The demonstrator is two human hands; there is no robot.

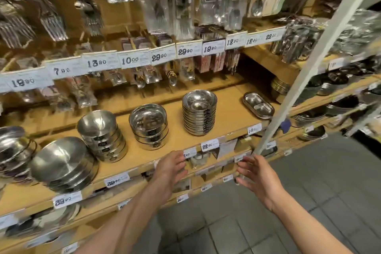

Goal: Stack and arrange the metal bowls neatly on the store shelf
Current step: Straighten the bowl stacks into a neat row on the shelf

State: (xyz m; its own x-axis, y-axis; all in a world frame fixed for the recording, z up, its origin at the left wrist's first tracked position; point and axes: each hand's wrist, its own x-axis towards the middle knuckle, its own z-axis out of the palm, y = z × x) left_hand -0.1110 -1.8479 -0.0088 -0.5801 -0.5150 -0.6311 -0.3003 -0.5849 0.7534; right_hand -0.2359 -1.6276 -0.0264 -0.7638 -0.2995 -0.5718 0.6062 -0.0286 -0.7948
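Observation:
Several stacks of metal bowls stand on the wooden shelf [226,117]. A tall stack of shallow bowls [199,112] is right of centre, a shorter stack of flat-bottomed bowls [148,125] sits in the middle, and a leaning stack of deep bowls [102,135] is to its left. A pile of large upturned bowls [61,164] lies tilted at the front left. My left hand [170,169] and my right hand [254,173] hover in front of the shelf edge, below the stacks, fingers straight and holding nothing.
A double-compartment metal tray stack [258,105] sits at the shelf's right. Packaged cutlery hangs above behind price tags [132,61]. A white upright post [299,80] crosses on the right. More bowls fill the right-hand shelves [329,86] and the lower shelves. Grey tiled floor [309,202] is below.

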